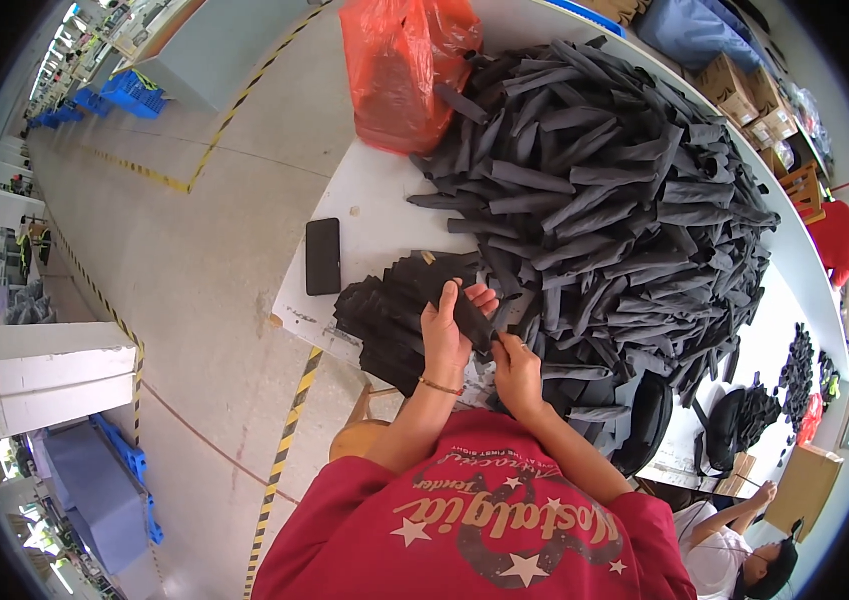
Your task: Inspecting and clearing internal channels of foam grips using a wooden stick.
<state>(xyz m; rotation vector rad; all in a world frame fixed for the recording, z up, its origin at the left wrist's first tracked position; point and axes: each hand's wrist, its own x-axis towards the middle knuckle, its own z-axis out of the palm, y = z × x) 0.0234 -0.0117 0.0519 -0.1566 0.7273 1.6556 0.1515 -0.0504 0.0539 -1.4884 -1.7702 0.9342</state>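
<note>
My left hand point(448, 325) grips one black folded fabric strip point(471, 320) over the table's near edge. My right hand point(517, 362) pinches the lower end of the same strip. Just left of my hands lies a flat stack of finished black pieces point(385, 310). A very large heap of black fabric strips point(605, 200) covers the white table point(365, 200) behind and to the right of my hands.
A black phone point(323, 256) lies on the table's left part. A red plastic bag point(400, 65) sits at the far end. A black bag point(650, 420) rests near my right elbow. Another person point(735, 545) works at the lower right. Blue crates point(95, 490) stand on the floor to the left.
</note>
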